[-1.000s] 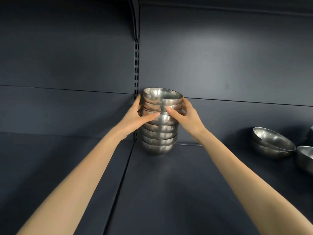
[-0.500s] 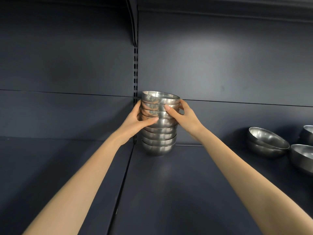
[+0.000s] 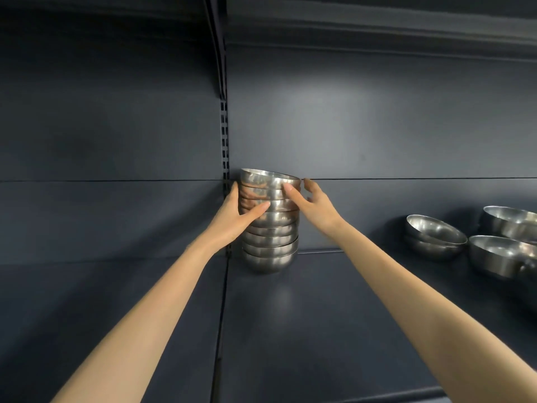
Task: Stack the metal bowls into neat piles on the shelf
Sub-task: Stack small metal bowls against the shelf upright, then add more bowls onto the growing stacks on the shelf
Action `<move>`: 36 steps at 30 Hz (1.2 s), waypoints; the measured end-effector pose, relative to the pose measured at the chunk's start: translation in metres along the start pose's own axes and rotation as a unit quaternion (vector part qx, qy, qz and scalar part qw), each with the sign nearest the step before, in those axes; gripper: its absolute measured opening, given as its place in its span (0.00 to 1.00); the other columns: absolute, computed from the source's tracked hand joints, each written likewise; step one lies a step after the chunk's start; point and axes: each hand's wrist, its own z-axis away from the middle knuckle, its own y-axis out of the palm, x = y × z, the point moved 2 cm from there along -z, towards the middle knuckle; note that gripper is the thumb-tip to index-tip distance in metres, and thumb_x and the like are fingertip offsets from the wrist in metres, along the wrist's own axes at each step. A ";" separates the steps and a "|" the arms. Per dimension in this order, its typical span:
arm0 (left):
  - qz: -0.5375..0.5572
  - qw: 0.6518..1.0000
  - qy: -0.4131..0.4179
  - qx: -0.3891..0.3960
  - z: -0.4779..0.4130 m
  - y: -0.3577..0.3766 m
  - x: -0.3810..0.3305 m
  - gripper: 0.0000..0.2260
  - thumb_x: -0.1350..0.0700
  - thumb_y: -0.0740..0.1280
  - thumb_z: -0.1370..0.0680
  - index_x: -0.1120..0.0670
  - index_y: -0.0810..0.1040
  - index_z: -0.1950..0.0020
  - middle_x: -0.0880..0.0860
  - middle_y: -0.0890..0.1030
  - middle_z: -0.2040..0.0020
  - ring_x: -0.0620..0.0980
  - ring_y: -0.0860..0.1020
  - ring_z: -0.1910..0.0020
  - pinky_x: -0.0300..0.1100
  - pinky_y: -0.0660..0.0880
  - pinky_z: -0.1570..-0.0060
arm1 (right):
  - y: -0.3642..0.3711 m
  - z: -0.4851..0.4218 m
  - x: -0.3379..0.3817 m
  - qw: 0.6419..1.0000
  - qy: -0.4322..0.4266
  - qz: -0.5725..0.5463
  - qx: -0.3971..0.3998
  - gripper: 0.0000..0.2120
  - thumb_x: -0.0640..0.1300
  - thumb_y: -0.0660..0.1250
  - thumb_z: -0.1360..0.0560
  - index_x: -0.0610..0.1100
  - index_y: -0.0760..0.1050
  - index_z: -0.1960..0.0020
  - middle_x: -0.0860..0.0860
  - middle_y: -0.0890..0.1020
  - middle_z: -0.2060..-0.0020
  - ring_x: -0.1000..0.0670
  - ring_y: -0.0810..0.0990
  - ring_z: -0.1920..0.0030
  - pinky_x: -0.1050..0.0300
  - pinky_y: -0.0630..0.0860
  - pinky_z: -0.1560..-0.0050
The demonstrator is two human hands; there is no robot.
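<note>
The bowl stack (image 3: 268,228) stands at the shelf (image 3: 319,315) back, its top bowl (image 3: 268,178) tilted. The left hand (image 3: 232,216) clasps its 9 o'clock side; the right hand (image 3: 315,203), spread, seems only touching. Slippery, heavy: steady both sides.

The left forearm (image 3: 151,309) and right forearm (image 3: 406,286) were bare and slender, ending in the bare left hand (image 3: 232,219) and right hand (image 3: 315,205).

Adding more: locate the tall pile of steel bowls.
Tall steel bowl pile: head view centre, on dark shelf beside slotted upright, between left hand and right hand.
</note>
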 end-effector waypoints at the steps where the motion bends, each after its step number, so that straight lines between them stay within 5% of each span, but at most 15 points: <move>1: -0.027 1.000 -0.010 0.011 0.003 -0.001 -0.001 0.49 0.25 0.64 0.35 0.48 0.51 0.21 0.47 0.64 0.25 0.45 0.63 0.27 0.49 0.60 0.27 | -0.006 0.006 0.002 1.000 -0.008 0.030 0.002 0.40 0.63 0.64 0.25 0.44 0.54 0.22 0.50 0.61 0.24 0.49 0.60 0.25 0.55 0.58 0.26; 4: -0.132 0.990 -0.022 0.032 0.018 -0.004 -0.006 0.43 0.31 0.57 0.25 0.53 0.43 0.20 0.49 0.48 0.20 0.48 0.51 0.22 0.46 0.52 0.26 | -0.026 0.025 -0.002 0.984 -0.015 0.174 0.021 0.41 0.63 0.60 0.23 0.44 0.47 0.21 0.49 0.53 0.22 0.50 0.52 0.22 0.53 0.51 0.25; 8: -0.314 0.948 -0.020 0.047 0.040 -0.010 -0.003 0.39 0.31 0.49 0.24 0.53 0.46 0.20 0.49 0.45 0.20 0.51 0.49 0.22 0.52 0.52 0.25 | -0.050 0.051 -0.015 0.923 0.031 0.378 0.062 0.41 0.68 0.54 0.24 0.46 0.46 0.20 0.51 0.50 0.21 0.48 0.45 0.21 0.38 0.46 0.24; 13: -0.439 0.898 0.010 0.031 0.068 -0.012 -0.001 0.37 0.31 0.46 0.24 0.50 0.50 0.21 0.49 0.49 0.20 0.52 0.51 0.22 0.54 0.50 0.25 | -0.079 0.084 -0.019 0.876 -0.026 0.481 0.017 0.37 0.69 0.55 0.25 0.47 0.61 0.25 0.52 0.63 0.25 0.46 0.62 0.26 0.41 0.55 0.26; 15: -0.468 0.883 0.022 0.022 0.078 -0.007 -0.006 0.35 0.32 0.47 0.23 0.49 0.51 0.21 0.50 0.51 0.21 0.52 0.51 0.22 0.53 0.49 0.25 | -0.087 0.097 -0.021 0.863 -0.039 0.503 0.013 0.36 0.69 0.56 0.25 0.48 0.61 0.25 0.52 0.63 0.26 0.47 0.62 0.26 0.42 0.53 0.25; 21: -0.477 0.878 0.023 0.026 0.103 0.030 -0.034 0.35 0.31 0.48 0.23 0.47 0.49 0.21 0.48 0.50 0.21 0.52 0.48 0.22 0.53 0.46 0.25 | -0.115 0.133 -0.035 0.854 0.011 0.513 0.083 0.43 0.72 0.52 0.26 0.51 0.45 0.20 0.52 0.45 0.21 0.46 0.42 0.21 0.40 0.42 0.25; 28: -0.453 0.890 0.017 0.041 0.137 0.094 -0.074 0.36 0.31 0.46 0.24 0.47 0.50 0.21 0.47 0.52 0.21 0.51 0.49 0.22 0.52 0.47 0.24 | -0.169 0.191 -0.044 0.857 -0.022 0.512 0.051 0.39 0.70 0.54 0.25 0.49 0.55 0.22 0.52 0.55 0.22 0.48 0.50 0.22 0.41 0.46 0.24; 36: -0.404 0.912 0.037 0.057 0.172 0.166 -0.126 0.34 0.33 0.48 0.23 0.48 0.52 0.21 0.48 0.55 0.21 0.51 0.52 0.23 0.51 0.51 0.25 | -0.242 0.244 -0.047 0.856 -0.042 0.515 0.006 0.37 0.68 0.55 0.24 0.49 0.56 0.22 0.53 0.56 0.22 0.48 0.49 0.22 0.41 0.45 0.24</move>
